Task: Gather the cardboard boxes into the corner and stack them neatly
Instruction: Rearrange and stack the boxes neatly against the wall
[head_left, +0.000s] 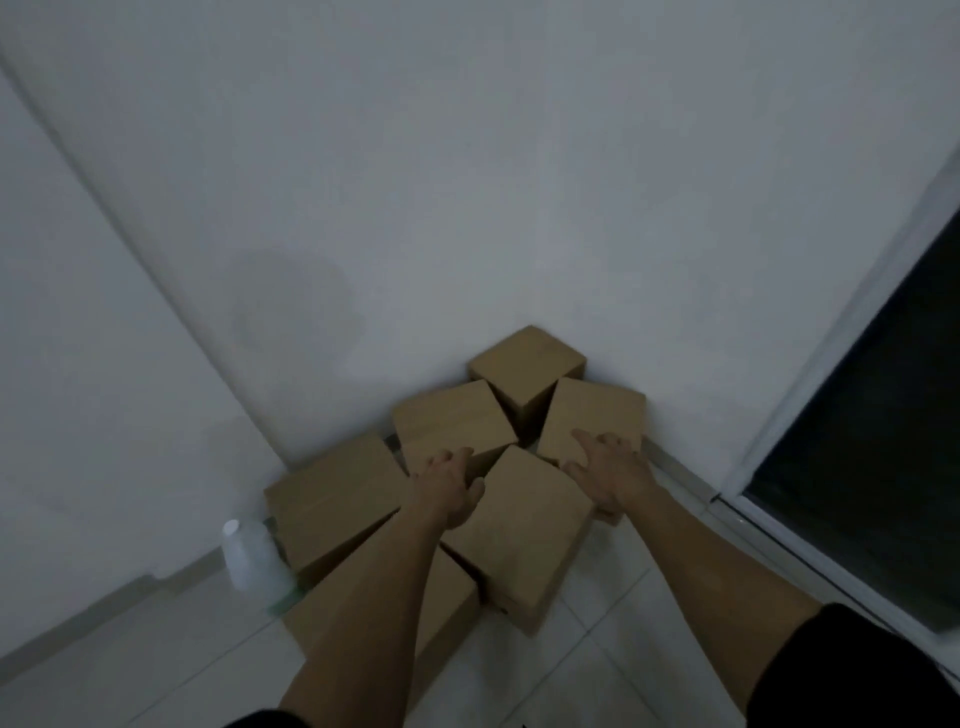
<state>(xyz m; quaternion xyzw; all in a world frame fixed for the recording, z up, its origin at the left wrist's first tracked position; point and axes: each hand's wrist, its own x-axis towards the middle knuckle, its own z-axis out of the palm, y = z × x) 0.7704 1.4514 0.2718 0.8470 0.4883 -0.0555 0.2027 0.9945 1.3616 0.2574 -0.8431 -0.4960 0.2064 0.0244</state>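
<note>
Several brown cardboard boxes crowd the foot of a white wall. The centre box is nearest and sits tilted, raised over a lower box. My left hand grips its far left edge. My right hand presses its far right edge, fingers spread over the right box. Behind them stand the far box and the left-middle box. Another box lies at the left against the wall.
A white stack of plastic cups stands on the floor just left of the boxes. A dark glass door with a pale frame runs along the right. The floor is pale tile.
</note>
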